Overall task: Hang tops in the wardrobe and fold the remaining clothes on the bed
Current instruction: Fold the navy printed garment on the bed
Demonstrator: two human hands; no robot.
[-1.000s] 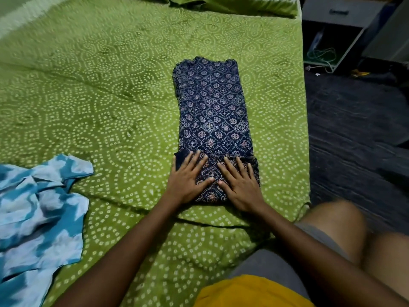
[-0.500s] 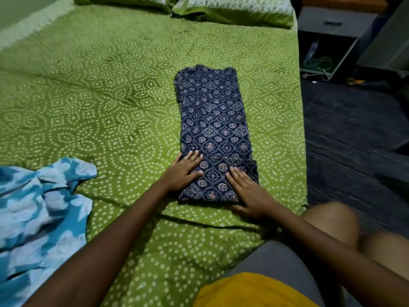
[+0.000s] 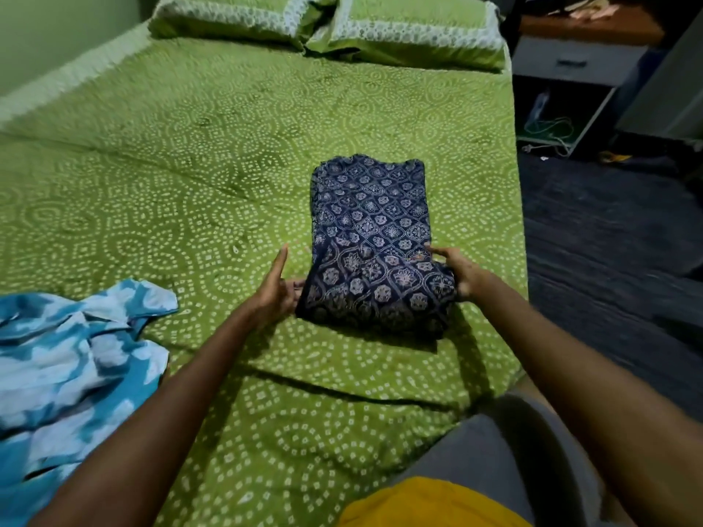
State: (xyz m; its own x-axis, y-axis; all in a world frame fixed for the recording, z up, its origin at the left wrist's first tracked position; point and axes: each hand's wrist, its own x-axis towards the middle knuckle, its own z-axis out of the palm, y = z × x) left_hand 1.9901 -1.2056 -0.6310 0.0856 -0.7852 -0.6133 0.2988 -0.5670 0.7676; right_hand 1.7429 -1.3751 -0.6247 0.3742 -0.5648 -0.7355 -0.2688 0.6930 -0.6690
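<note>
Writing: I can read no brand, label or lettering on anything here.
Navy cloth (image 3: 369,230): a folded strip with a pale floral print; I see it lying on the bed (image 3: 190,154), right of the middle, near the right edge.
Axis: its long side runs away from me toward the pillows (image 3: 327,24); the near end is lifted and curling over.
Left hand (image 3: 275,289): at the near left corner of the navy cloth, forefinger stretched straight out, the other fingers tucked under the edge and gripping it.
Right hand (image 3: 458,273): at the near right corner, thumb on top and fingers beneath, pinching the fold.
Blue top (image 3: 72,359): a crumpled blue-and-white piece on the bed at my left, well apart from the navy cloth.
Around: a bedside cabinet (image 3: 570,70) stands on the dark floor (image 3: 608,241) beyond the right edge of the bed.
</note>
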